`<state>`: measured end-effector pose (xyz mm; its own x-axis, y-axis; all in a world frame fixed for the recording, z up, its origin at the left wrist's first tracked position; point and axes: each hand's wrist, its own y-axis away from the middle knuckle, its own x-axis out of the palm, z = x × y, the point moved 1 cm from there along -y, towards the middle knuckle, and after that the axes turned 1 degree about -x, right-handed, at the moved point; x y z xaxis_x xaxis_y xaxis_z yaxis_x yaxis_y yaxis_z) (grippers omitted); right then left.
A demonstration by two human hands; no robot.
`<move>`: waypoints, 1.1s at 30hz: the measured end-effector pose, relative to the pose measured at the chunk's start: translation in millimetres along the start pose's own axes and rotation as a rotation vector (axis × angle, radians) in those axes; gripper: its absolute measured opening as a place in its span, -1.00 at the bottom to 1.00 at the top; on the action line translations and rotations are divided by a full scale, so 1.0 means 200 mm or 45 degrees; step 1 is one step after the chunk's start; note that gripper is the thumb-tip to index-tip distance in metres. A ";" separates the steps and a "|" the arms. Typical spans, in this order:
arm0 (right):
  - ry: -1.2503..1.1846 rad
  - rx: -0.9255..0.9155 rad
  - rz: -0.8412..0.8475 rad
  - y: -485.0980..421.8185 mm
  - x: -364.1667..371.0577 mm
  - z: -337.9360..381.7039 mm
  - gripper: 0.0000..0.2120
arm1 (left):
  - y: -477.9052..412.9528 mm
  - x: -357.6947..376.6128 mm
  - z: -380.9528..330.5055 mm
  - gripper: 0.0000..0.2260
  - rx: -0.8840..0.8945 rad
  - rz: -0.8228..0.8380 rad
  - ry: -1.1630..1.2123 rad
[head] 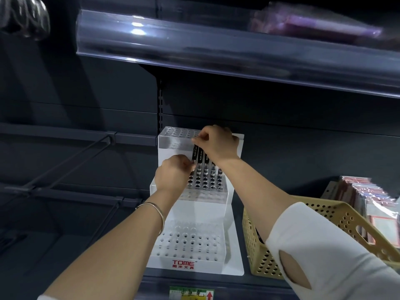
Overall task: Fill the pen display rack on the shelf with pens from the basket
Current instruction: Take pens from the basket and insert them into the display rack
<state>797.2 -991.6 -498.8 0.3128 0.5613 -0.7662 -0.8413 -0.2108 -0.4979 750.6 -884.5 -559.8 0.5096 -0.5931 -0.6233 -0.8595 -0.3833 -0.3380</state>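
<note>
Here, a white stepped rack point(195, 264) is seen standing on a dark shelf point(249, 282), with "TOME" printed in red on its front lip. Three tiers of holes are offered by the rack. Its lowest and uppermost tiers are seen without pens, while a short row of black pens point(213, 172) is stood upright in the back holes of the middle tier.

One pen point(195, 153), at the left end of that row, is held by both hands above the middle tier. Its top is pinched by the curled fingers of the right hand point(216, 142), which is raised in front of the rack's upper tier. Its lower barrel is pinched between thumb and fingers of the left hand point(173, 177), which is placed over the left part of the middle tier. Whether the pen's tip is seated in a hole cannot be told, as it is covered by the left hand.

A tan perforated basket point(257, 256) is set just right of the rack, on the same shelf; its contents are largely hidden by the right arm. A thin bracelet point(159, 210) is worn on the left wrist, and a white sleeve point(324, 245) on the right arm. Flat packets point(368, 195) are stacked beyond the basket, further right of the rack. A green label point(191, 293) is fixed to the shelf edge below the rack.
</note>
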 end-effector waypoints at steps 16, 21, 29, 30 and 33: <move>-0.102 -0.020 0.127 0.47 -0.18 -0.42 -0.77 | 0.35 0.10 -0.24 -0.87 0.450 0.241 0.100; 0.024 0.220 0.465 0.70 -0.33 -0.83 -0.78 | 0.54 0.39 -0.41 -0.80 0.564 0.609 -0.028; 0.168 0.350 0.800 0.79 -0.43 -1.22 -0.64 | 0.55 0.70 -0.53 -0.84 0.600 0.870 -0.289; 0.161 0.345 0.809 0.78 -0.44 -1.25 -0.65 | 0.54 0.72 -0.53 -0.84 0.593 0.894 -0.331; 0.132 0.364 0.835 0.77 -0.47 -1.33 -0.70 | 0.51 0.80 -0.55 -0.80 0.584 0.951 -0.352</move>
<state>755.0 -1289.9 -612.4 -0.2680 0.3091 -0.9125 -0.9481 -0.2527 0.1929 749.0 -1095.9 -615.2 -0.1610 -0.3603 -0.9188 -0.9229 0.3850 0.0107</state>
